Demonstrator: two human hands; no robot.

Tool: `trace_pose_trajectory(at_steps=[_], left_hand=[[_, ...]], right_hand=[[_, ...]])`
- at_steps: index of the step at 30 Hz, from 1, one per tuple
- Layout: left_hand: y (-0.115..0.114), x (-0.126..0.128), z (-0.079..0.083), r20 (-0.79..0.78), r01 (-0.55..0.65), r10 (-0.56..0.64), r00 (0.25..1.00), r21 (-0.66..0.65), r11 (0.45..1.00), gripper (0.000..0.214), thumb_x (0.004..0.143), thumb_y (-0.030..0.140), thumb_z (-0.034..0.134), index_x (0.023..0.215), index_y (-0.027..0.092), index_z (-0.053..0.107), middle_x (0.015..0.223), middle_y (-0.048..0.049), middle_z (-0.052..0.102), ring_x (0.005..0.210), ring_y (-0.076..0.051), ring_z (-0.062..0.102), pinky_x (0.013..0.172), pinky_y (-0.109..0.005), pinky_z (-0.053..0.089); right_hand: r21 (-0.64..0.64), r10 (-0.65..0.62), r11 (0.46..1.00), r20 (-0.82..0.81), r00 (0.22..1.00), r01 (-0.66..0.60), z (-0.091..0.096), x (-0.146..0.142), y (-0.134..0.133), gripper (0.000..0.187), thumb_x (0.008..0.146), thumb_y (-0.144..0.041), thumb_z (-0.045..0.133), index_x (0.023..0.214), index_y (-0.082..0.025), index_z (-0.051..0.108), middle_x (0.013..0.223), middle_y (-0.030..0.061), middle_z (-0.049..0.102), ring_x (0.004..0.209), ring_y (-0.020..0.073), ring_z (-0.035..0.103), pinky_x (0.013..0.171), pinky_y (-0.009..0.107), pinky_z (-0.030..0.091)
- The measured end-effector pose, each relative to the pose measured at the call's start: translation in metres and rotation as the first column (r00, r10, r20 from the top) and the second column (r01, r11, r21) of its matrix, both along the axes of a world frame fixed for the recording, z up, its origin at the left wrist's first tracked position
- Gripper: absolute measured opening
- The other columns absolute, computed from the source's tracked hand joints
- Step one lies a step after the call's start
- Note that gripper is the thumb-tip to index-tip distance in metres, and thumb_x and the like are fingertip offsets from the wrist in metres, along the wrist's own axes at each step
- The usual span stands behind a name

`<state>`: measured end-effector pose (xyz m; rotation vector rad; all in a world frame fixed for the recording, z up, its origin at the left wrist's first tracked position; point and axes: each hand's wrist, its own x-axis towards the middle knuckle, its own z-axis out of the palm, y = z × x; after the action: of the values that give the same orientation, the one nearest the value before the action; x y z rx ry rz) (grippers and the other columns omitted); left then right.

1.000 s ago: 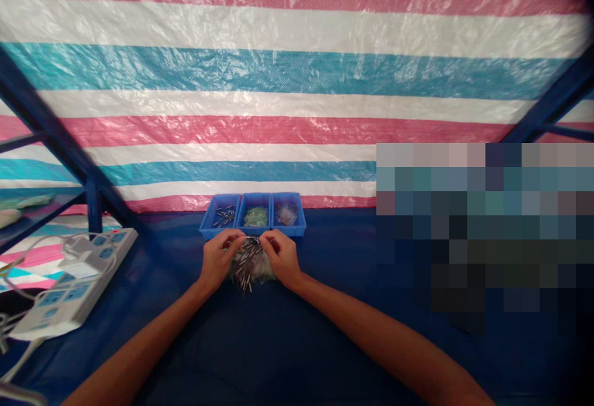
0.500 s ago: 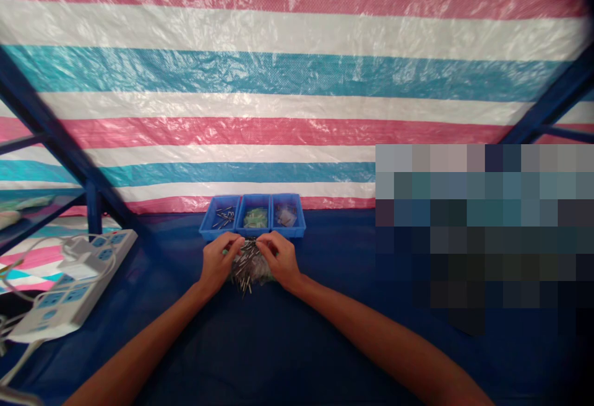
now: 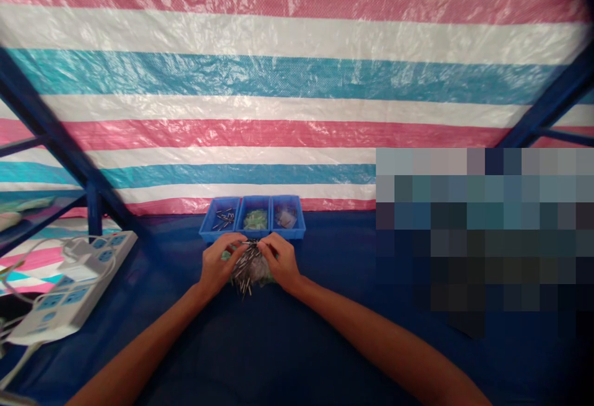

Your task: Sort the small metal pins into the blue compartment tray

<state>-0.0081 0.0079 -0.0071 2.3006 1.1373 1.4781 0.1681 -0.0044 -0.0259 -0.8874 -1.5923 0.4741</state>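
Observation:
A heap of small metal pins (image 3: 245,268), mixed with greenish and clear bits, lies on the dark blue table cover (image 3: 297,344). My left hand (image 3: 217,265) rests on the heap's left side with fingers curled and pinched. My right hand (image 3: 279,260) sits on its right side, fingertips pinched. Both pinches meet at the heap's far edge on a thin metal pin (image 3: 248,243). Just beyond stand three joined blue bins: the left bin (image 3: 221,218) has metal pins, the middle bin (image 3: 255,218) green pieces, the right bin (image 3: 286,217) clear and reddish pieces.
A white power strip (image 3: 69,288) with plugged-in white cables lies at the left edge. Blue metal frame bars (image 3: 95,208) rise at left and right. A striped pink, white and teal tarp (image 3: 297,84) hangs behind. A pixelated block covers the right middle.
My two hands have drawn closer together over the heap's far edge, fingertips now nearly meeting. The view shifted down slightly.

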Motion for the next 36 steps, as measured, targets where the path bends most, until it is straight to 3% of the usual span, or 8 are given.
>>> trace_pose_trajectory(at_steps=[3,9,26,36], left_hand=[[0.0001,0.0007,-0.0004,-0.009,-0.009,0.009,1.000,-0.006,1.000,0.010,0.085,0.025,0.061,0.088,0.017,0.066,0.087,-0.0043,0.068,0.075,-0.013,0.063,0.068,-0.023,0.053],[-0.0001,0.0014,-0.0005,-0.022,-0.052,0.052,0.998,-0.016,0.999,0.014,0.086,0.028,0.058,0.090,0.017,0.065,0.086,-0.0033,0.069,0.070,-0.013,0.064,0.067,-0.023,0.053],[-0.0005,0.0003,-0.0010,-0.014,-0.085,0.085,0.996,-0.005,0.996,0.018,0.087,0.032,0.057,0.093,0.017,0.065,0.082,-0.0025,0.071,0.055,-0.010,0.062,0.063,-0.023,0.053],[0.0016,0.0005,0.0021,-0.066,-0.029,0.024,0.998,-0.074,0.997,0.023,0.085,0.034,0.060,0.102,0.019,0.064,0.085,-0.0029,0.070,0.065,-0.013,0.064,0.063,-0.024,0.053]], right_hand=[[-0.009,0.004,1.000,0.000,1.000,-0.004,-0.0003,0.0001,-0.0004,0.025,0.092,-0.027,0.047,0.075,-0.018,0.063,0.071,0.0019,0.058,0.068,0.0144,0.053,0.065,0.026,0.041],[-0.091,-0.031,0.996,-0.085,0.996,0.023,-0.0069,-0.0011,0.0009,0.023,0.088,-0.031,0.055,0.105,-0.018,0.063,0.077,0.0009,0.060,0.059,0.0120,0.051,0.059,0.024,0.043],[-0.060,-0.023,0.998,-0.008,1.000,0.022,-0.0039,-0.0008,0.0004,0.019,0.089,-0.033,0.054,0.089,-0.019,0.066,0.073,0.0009,0.059,0.061,0.0126,0.052,0.060,0.024,0.042],[-0.084,-0.037,0.996,-0.056,0.998,0.032,-0.0043,-0.0011,0.0003,0.021,0.091,-0.032,0.049,0.084,-0.017,0.063,0.075,0.0016,0.061,0.065,0.0135,0.055,0.061,0.024,0.042]])
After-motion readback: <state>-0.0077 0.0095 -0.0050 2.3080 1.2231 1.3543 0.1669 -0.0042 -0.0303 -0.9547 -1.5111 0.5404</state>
